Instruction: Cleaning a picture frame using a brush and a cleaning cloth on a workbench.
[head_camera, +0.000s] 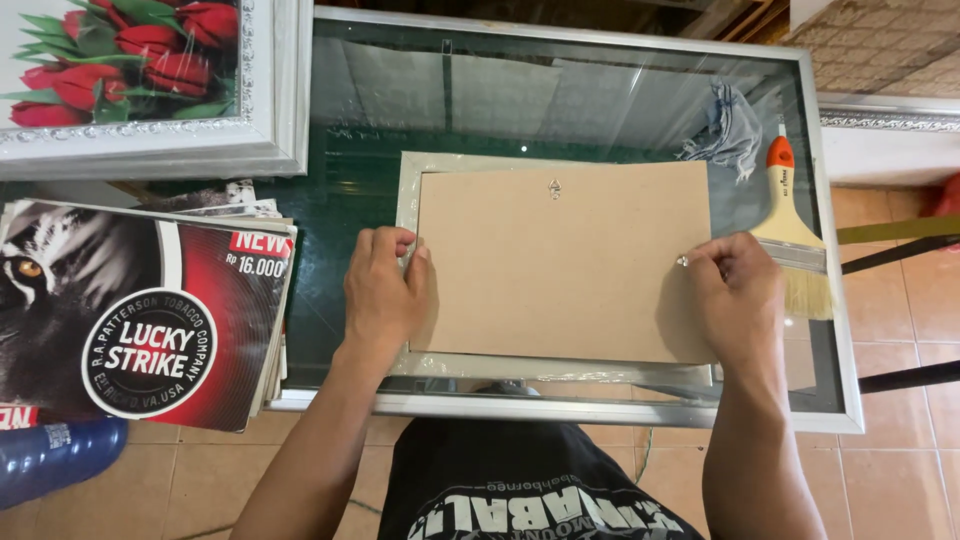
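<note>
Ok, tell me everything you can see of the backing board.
The backing board is a plain tan rectangle, apparently hardboard, lying flat and face-up inside the back of a silver frame on a glass table. It looks unmarked. A small metal hanger sits near the middle of its far edge. The left hand presses its left edge, fingers overlapping the frame; the right hand covers its right edge beside a small metal tab.

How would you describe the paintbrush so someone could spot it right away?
Start at the glass-topped table with the silver rim. On its right side, just beyond the right hand pressing the brown backing board, lies the paintbrush. Its orange-tipped pale handle and blond bristles set it apart from the crumpled grey cloth behind it.
</note>
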